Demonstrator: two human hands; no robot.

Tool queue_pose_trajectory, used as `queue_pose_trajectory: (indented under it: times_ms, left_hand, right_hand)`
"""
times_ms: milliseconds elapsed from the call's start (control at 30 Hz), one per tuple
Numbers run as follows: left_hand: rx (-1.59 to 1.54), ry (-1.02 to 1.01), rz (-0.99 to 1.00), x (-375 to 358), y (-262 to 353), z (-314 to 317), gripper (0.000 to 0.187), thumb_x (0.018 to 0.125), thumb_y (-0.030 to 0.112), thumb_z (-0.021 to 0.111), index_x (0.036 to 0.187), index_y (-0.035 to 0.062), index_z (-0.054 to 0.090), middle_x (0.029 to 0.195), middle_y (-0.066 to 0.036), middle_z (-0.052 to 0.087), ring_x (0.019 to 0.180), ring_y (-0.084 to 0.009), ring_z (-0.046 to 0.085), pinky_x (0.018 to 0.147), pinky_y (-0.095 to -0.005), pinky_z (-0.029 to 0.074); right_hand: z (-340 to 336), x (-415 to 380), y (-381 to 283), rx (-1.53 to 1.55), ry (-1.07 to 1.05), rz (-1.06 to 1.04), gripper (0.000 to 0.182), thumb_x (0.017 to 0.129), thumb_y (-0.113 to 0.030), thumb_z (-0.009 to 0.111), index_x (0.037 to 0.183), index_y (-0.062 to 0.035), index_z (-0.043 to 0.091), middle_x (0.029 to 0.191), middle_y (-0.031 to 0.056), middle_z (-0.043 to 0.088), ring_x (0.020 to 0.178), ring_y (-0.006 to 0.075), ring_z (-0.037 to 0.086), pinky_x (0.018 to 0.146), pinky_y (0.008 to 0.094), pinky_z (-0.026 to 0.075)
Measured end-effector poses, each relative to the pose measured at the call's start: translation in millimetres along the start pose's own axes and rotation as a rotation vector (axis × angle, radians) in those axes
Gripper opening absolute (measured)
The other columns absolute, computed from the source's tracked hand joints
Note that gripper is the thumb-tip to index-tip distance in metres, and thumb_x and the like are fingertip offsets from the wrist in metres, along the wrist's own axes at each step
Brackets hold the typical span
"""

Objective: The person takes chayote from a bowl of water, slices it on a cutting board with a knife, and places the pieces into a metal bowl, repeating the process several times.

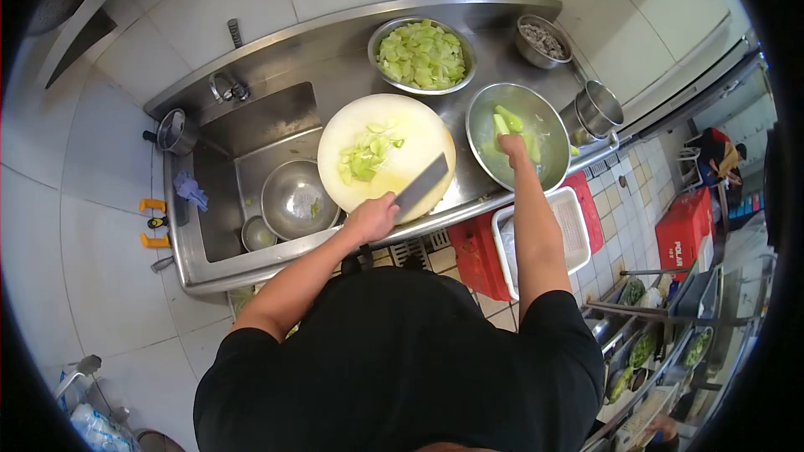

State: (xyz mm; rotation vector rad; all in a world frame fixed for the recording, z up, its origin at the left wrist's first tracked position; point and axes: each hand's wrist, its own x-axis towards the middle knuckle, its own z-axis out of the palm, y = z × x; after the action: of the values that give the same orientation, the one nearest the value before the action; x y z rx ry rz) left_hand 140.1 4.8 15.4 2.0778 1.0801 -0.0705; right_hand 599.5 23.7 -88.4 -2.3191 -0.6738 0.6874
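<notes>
My left hand (373,219) is closed around the handle of a cleaver (422,185). Its broad blade lies over the right side of a round white cutting board (339,127). Chopped pale-green vegetable (366,159) is heaped on the board's left half. On the right, my right hand (515,149) reaches into a steel bowl (481,100), its fingers closed on a pale-green vegetable piece (501,125). Another peeled green piece (509,118) lies beside it. The fingertips are partly hidden from above.
Behind the board stands a bowl of cut greens (421,54), with a smaller bowl of greyish food (543,39) farther right. A sink (219,209) at left contains a large steel bowl (295,199). Below the counter's edge are a white basket (571,230) and red crates (479,258).
</notes>
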Motion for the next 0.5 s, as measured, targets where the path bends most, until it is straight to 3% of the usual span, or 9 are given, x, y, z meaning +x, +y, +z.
queue_pose_trajectory:
  times_ms: [100,200,267,367,500]
  left_hand:
    - [-0.03,-0.037,0.023,20,-18,8,0.032,0.103,0.032,0.052,0.118,0.0035,0.058,0.108,-0.028,0.07,0.106,-0.0472,0.066,0.093,-0.0531,0.051]
    - [-0.041,0.027,-0.026,42,-52,0,0.034,0.103,0.031,0.053,0.123,0.0039,0.058,0.111,-0.029,0.07,0.107,-0.0467,0.066,0.094,-0.0522,0.051]
    - [-0.041,0.091,-0.095,49,-75,-18,0.036,0.102,0.031,0.053,0.126,0.004,0.058,0.113,-0.03,0.069,0.108,-0.0467,0.066,0.095,-0.0522,0.051]
    - [-0.014,0.155,-0.2,56,-86,-38,0.037,0.102,0.029,0.053,0.128,0.0034,0.058,0.114,-0.03,0.069,0.108,-0.0468,0.066,0.096,-0.0526,0.051]
    - [0.065,0.129,-0.198,35,-64,-47,0.035,0.103,0.026,0.05,0.129,0.0034,0.054,0.113,-0.031,0.069,0.109,-0.0478,0.066,0.096,-0.0554,0.05]
  right_hand:
    - [-10,-26,-39,-0.022,0.099,-0.186,0.053,0.088,-0.032,0.067,0.127,0.0044,0.065,0.12,0.0298,0.069,0.113,0.0397,0.068,0.094,0.0462,0.052]
    - [-10,-72,-83,-0.125,-0.024,-0.376,0.056,0.09,-0.032,0.071,0.132,0.0046,0.062,0.118,0.0236,0.071,0.109,0.0346,0.068,0.094,0.0425,0.052]
    - [3,-110,-104,-0.191,-0.162,-0.546,0.048,0.088,-0.029,0.07,0.127,-0.001,0.066,0.119,0.0262,0.07,0.114,0.0427,0.066,0.1,0.0461,0.051]
    - [52,-145,-101,-0.351,-0.286,-0.872,0.041,0.084,-0.019,0.074,0.121,-0.003,0.07,0.121,0.0239,0.067,0.116,0.0415,0.062,0.103,0.0467,0.049]
    - [98,-213,-86,-0.651,-0.262,-0.946,0.037,0.084,-0.018,0.075,0.12,-0.0113,0.07,0.116,0.0123,0.065,0.114,0.0346,0.059,0.098,0.0472,0.049]
